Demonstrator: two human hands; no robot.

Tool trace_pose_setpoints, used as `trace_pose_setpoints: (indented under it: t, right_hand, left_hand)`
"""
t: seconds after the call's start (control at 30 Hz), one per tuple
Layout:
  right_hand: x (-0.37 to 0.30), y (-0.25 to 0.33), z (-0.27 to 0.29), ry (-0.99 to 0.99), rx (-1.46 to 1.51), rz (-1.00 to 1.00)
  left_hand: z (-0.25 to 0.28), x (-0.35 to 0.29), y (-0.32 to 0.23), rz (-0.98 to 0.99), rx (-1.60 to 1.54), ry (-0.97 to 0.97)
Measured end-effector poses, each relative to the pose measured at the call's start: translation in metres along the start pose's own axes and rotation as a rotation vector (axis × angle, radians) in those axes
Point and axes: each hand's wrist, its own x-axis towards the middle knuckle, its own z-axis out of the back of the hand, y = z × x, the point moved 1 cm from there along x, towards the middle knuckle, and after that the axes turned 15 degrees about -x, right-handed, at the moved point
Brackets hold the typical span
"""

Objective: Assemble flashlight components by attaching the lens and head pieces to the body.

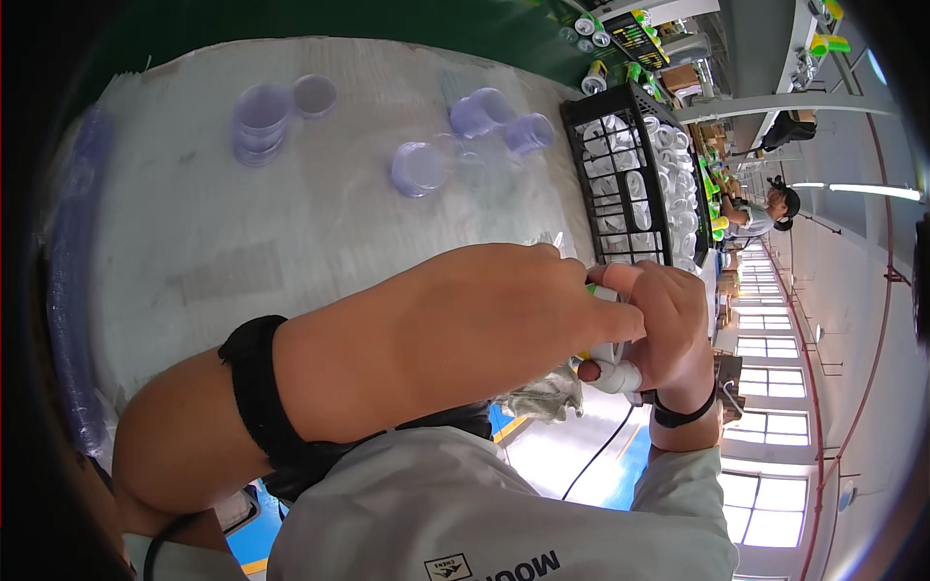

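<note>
My left hand reaches across from the left, its fingers closed at a small white round part with a bit of green at its upper end. My right hand closes on the same part from the other side, white wrapping round some of its fingers. Most of the part is hidden between the two hands, so its exact kind does not show. Just beyond them stands a black plastic crate packed with white, cup-like parts.
Clear, purplish plastic cups stand or lie on the covered table, with more cups nearer the crate. A plastic-wrapped roll lines the left edge. Green-and-white parts lie behind the crate. Farther off, a person works.
</note>
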Motion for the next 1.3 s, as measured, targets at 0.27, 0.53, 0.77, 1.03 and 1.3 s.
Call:
trace_pose_setpoints:
  t: [0.27, 0.53, 0.77, 1.03, 1.3]
  right_hand:
    - [-0.008, 0.001, -0.013, -0.050, -0.057, -0.039]
    - [-0.006, 0.001, -0.012, -0.097, -0.036, 0.073]
    - [-0.013, -0.011, -0.014, -0.228, 0.294, -0.191]
    - [-0.018, -0.012, -0.005, -0.492, 0.287, 0.076]
    - [-0.020, -0.011, 0.005, -0.334, 0.562, -0.298]
  left_hand:
    - [-0.004, 0.001, 0.002, 0.021, -0.050, 0.022]
    - [-0.002, 0.002, -0.001, 0.011, 0.023, 0.001]
    - [-0.007, 0.004, 0.004, 0.055, -0.162, -0.155]
    - [-0.016, 0.008, -0.020, 0.547, 0.012, 0.212]
    - [-0.016, 0.014, -0.034, 0.510, 0.076, -0.004]
